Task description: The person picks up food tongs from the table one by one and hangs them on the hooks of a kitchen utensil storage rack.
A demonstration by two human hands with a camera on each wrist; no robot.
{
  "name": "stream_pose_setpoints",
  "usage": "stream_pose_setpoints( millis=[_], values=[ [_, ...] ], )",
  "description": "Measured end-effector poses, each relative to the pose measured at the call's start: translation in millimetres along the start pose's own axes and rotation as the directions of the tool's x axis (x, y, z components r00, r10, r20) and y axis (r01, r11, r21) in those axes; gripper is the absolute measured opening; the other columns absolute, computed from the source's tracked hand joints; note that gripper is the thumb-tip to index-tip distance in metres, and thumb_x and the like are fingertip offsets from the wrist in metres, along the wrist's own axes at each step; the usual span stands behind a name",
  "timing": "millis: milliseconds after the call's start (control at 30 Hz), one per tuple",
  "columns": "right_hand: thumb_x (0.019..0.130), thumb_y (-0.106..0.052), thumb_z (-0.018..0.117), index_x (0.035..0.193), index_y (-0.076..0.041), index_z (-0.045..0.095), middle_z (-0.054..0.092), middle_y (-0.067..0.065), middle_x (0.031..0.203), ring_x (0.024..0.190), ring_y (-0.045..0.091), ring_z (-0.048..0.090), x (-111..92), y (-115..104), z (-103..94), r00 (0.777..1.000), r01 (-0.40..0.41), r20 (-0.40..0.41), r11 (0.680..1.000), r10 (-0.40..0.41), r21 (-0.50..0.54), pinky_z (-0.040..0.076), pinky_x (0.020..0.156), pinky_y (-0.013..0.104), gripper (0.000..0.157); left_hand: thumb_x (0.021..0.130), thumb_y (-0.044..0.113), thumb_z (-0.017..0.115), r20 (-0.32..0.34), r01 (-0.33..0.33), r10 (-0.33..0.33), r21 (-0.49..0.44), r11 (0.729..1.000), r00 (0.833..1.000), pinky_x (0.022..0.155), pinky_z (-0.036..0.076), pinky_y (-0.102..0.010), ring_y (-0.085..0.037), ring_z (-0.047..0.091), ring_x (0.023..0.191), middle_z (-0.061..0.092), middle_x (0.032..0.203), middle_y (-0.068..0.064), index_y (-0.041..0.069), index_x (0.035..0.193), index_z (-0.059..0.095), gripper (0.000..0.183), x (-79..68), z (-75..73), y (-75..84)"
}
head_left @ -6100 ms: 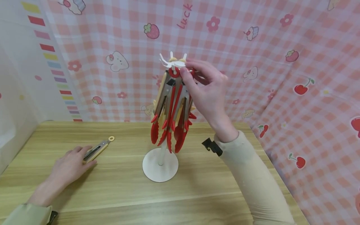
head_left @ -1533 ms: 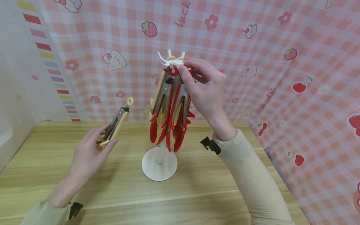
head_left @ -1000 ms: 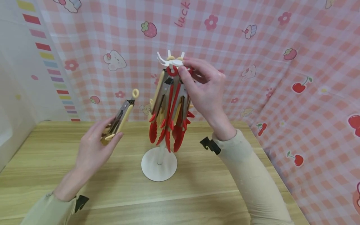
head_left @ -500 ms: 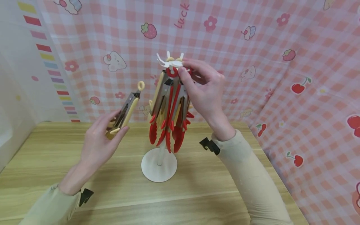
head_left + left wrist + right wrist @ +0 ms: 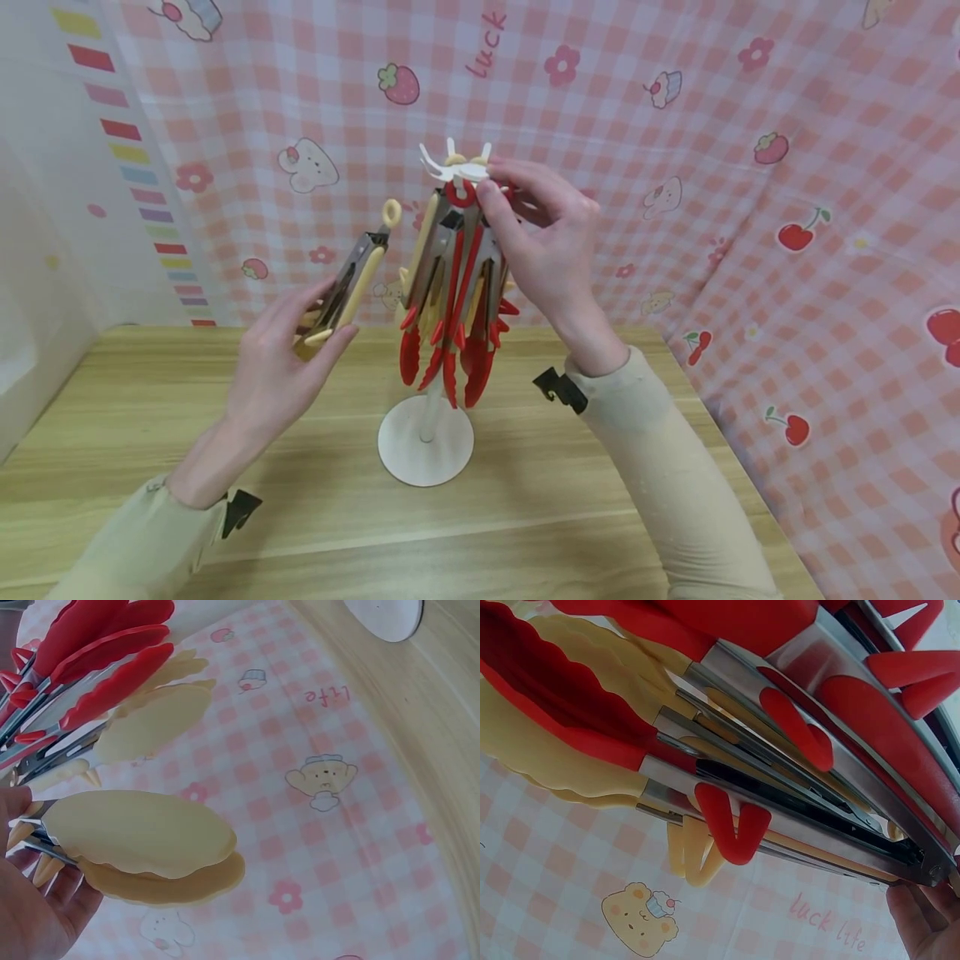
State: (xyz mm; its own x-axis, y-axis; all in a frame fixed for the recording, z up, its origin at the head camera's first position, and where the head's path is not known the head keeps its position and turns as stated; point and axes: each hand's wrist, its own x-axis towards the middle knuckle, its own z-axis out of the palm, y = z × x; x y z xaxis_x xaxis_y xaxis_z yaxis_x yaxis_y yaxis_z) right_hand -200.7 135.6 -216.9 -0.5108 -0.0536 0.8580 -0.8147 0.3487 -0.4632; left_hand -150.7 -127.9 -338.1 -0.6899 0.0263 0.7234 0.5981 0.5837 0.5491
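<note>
Lifted clear of the table, a pair of pale-yellow tongs (image 5: 362,279) is gripped by my left hand (image 5: 266,375) near its lower end, ring upward and tilted toward the stand. The left wrist view shows its yellow scalloped tips (image 5: 142,832) close together. A white stand (image 5: 425,467) with a round base and a hooked top holds several red tongs (image 5: 452,367) and yellow ones, hung by their rings. My right hand (image 5: 551,229) pinches the stand's hooked top on its right side. Those fingertips are partly hidden; hanging tongs (image 5: 810,817) fill the right wrist view.
The stand is on a wooden table (image 5: 525,533). Behind and to the right hangs a pink checked cloth (image 5: 585,108) with fruit and bear prints. A white wall surface (image 5: 45,208) is at the left.
My left hand has picked the yellow tongs up off the table and moved them up and right, with the ring now near the stand's top. My right hand stays at the hooks.
</note>
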Motion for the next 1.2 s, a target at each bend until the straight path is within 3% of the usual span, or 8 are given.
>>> stream_pose_setpoints(
  millis=[633, 933, 1200],
  values=[
    [0.097, -0.012, 0.071, 0.113, 0.002, 0.079, 0.079, 0.019, 0.120, 0.097, 0.027, 0.080, -1, 1, 0.6, 1.000, -0.004, -0.009, 1.000, 0.004, 0.005, 0.065, 0.089, 0.027, 0.022, 0.092, 0.008, 0.081, 0.019, 0.031, -0.030, -0.055, 0.998, 0.999, 0.086, 0.042, 0.006, -0.036, 0.072, 0.108, 0.073, 0.127, -0.019, 0.008, 0.145, 0.062, 0.057, 13.6, 1.1, 9.9],
    [0.097, -0.012, 0.070, 0.114, 0.002, 0.078, 0.079, 0.019, 0.119, 0.095, 0.027, 0.079, -2, 2, 1.1, 1.000, 0.002, -0.011, 1.000, -0.002, 0.009, 0.065, 0.089, 0.028, 0.023, 0.095, 0.014, 0.079, 0.050, 0.086, -0.083, -0.053, 0.995, 0.995, 0.082, 0.042, 0.001, -0.034, 0.070, 0.114, 0.072, 0.131, -0.016, 0.011, 0.145, 0.063, 0.052, 20.4, 1.2, 11.1],
    [0.097, -0.012, 0.070, 0.114, 0.002, 0.078, 0.079, 0.018, 0.119, 0.096, 0.016, 0.078, -1, 2, 1.5, 1.000, 0.003, -0.010, 1.000, -0.003, 0.000, 0.065, 0.090, 0.028, 0.023, 0.097, 0.015, 0.076, 0.064, 0.113, -0.107, -0.094, 0.989, 0.992, 0.081, 0.045, 0.002, -0.034, 0.070, 0.114, 0.071, 0.132, -0.016, 0.013, 0.146, 0.062, 0.050, 28.5, -0.4, 13.6]
  ],
)
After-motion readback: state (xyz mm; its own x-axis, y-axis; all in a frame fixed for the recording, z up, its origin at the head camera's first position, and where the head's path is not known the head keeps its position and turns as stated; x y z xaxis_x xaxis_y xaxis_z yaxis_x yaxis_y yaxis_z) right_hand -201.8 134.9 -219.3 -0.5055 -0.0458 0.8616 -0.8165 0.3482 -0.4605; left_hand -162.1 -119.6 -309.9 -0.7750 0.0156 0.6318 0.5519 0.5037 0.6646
